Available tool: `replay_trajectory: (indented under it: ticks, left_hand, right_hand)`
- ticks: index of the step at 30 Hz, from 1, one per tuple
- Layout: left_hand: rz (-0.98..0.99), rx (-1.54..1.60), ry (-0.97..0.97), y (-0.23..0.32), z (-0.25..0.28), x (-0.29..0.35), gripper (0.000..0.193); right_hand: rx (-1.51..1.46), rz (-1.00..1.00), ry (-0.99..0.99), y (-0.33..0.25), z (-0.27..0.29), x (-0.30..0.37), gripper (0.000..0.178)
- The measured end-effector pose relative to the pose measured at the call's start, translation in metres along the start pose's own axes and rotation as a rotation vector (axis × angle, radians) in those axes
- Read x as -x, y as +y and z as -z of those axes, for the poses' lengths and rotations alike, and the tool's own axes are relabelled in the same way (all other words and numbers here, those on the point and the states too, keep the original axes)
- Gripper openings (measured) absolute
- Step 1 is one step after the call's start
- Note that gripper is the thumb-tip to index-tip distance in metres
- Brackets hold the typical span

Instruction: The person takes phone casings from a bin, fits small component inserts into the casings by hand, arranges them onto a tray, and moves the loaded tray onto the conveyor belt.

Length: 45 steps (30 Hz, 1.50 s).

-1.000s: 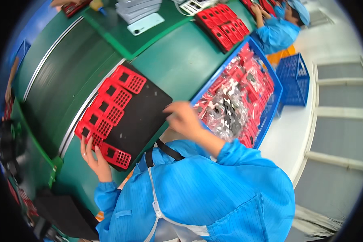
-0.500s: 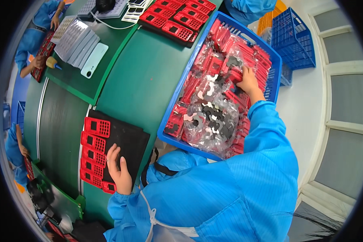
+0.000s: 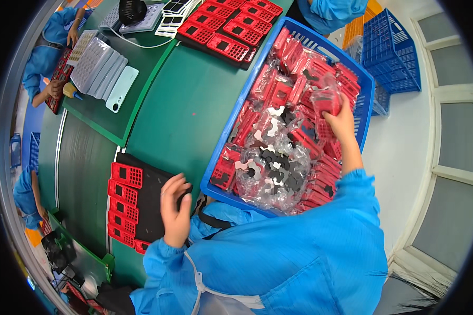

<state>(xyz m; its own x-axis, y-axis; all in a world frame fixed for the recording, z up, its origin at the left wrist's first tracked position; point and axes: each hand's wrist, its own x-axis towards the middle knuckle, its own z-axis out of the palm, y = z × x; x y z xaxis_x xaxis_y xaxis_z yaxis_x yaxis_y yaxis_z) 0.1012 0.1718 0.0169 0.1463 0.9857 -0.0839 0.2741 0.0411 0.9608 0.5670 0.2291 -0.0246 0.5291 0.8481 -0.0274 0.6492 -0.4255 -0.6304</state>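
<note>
My right hand (image 3: 343, 125) grips a red phone housing (image 3: 326, 105) in a clear plastic bag, raised over the right side of a blue crate (image 3: 232, 198). Beneath it the crate is filled with bagged red housings (image 3: 278, 93) and loose-looking black, white and grey shaped pieces (image 3: 278, 163) in crumpled clear film. My left hand (image 3: 174, 215) hovers at the right edge of a black mat (image 3: 153, 212), fingers slightly bent, thumb apart, nothing in it. Several bare red phone housings (image 3: 124, 193) lie in an overlapping column along the mat's left side.
More red housings (image 3: 228, 47) cover a dark tray at the far end of the green table (image 3: 168, 115). Left of them are stacked pale trays (image 3: 97, 68), a light-blue phone (image 3: 122, 89) and a small black fan (image 3: 132, 10). Co-workers in blue sit along the left and far sides. Blue crates (image 3: 391, 52) stand right.
My right hand has lifted a bagged red housing out of the pile and moved slightly right. My left hand has shifted right, from over the mat to its edge.
</note>
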Motion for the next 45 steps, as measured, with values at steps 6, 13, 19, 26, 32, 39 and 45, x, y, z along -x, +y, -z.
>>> replay_trajectory:
  ticks: [6, 13, 19, 26, 32, 39, 45]
  left_hand:
    - [0.348, 0.514, -0.646, 0.019, -0.113, -0.07, 0.078]
    - [1.008, 0.962, -0.85, 0.01, -0.126, -0.062, 0.05]
    - [1.062, 1.044, -0.863, 0.001, -0.106, -0.045, 0.053]
    - [0.679, 0.901, -1.296, 0.024, -0.079, -0.064, 0.08]
    - [0.777, 0.831, -1.164, 0.03, -0.054, -0.044, 0.075]
    - [0.62, 0.603, -0.739, 0.04, -0.039, -0.02, 0.064]
    - [0.515, 0.467, -0.829, 0.05, -0.018, -0.013, 0.098]
  right_hand:
    - [-0.801, -0.09, -0.235, -0.081, -0.022, 0.119, 0.08]
    - [-0.427, 0.259, -0.087, -0.083, -0.043, 0.159, 0.034]
    - [-1.122, -0.412, -0.295, -0.107, -0.019, 0.149, 0.03]
    - [-1.336, -0.266, -0.004, -0.162, 0.037, 0.126, 0.03]
    - [0.708, 0.502, 0.054, -0.054, 0.004, 0.043, 0.017]
    - [-0.341, 0.328, -0.761, -0.13, -0.014, 0.119, 0.022]
    - [-0.635, 0.077, -1.254, -0.17, -0.033, 0.128, 0.04]
